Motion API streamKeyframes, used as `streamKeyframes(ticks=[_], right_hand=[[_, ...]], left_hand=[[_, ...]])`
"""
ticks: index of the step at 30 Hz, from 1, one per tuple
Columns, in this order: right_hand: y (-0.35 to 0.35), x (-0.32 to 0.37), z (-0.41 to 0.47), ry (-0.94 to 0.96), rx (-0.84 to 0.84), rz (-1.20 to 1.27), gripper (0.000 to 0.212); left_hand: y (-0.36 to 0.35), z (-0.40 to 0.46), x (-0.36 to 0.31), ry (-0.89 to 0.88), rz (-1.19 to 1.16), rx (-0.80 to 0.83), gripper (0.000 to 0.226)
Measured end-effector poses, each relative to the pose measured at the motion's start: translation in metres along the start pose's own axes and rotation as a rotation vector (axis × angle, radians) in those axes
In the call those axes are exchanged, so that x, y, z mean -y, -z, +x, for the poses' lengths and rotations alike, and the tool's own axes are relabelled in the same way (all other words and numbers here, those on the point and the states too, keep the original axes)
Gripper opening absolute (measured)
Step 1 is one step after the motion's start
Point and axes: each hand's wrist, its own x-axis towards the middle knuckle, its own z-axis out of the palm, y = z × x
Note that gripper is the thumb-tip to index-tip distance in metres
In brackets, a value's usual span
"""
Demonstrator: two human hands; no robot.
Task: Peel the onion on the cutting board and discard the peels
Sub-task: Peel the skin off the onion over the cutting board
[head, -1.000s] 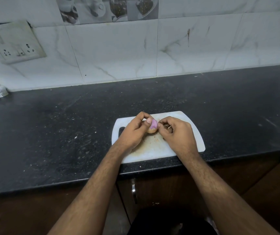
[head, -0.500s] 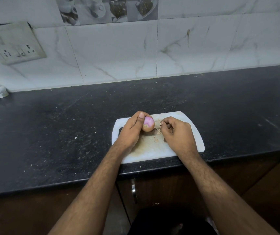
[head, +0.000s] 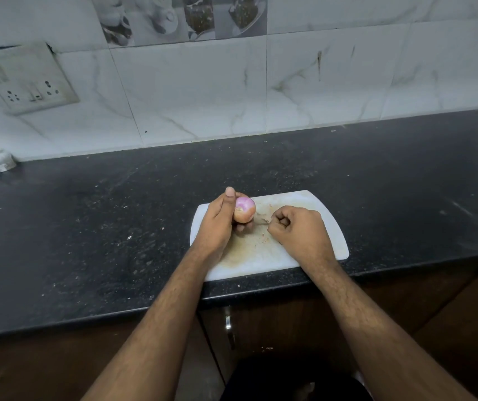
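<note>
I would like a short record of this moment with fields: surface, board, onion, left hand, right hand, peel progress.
surface: dark counter, speckled with crumbs
board: white board at the counter's front edge, stained with brown residue
onion: small onion above the board's left part
left hand: left hand holds the onion
right hand: right hand curled over the board, apart from the onion; a pinched peel cannot be told
peel progress: purple flesh bare on top, brown skin below

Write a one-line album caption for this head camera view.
Left hand holds a small, partly peeled purple onion above a white plastic cutting board; right hand curled beside it.
</note>
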Motion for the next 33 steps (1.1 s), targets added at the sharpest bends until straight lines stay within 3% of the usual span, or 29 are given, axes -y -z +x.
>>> streamKeyframes(ticks=[15, 23, 33], right_hand=[[0.0037, -0.0013, -0.0014, 0.104, -0.018, 0.177, 0.029], [0.0049, -0.0025, -0.0013, 0.134, -0.014, 0.227, 0.014], [0.0017, -0.0057, -0.0012, 0.149, -0.02, 0.203, 0.013]], left_hand=[[0.001, 0.002, 0.0065, -0.076, 0.043, 0.104, 0.04], [0.0011, 0.0014, 0.0054, -0.056, -0.007, 0.159, 0.035], [0.0032, -0.0004, 0.0039, 0.001, -0.049, 0.184, 0.028]])
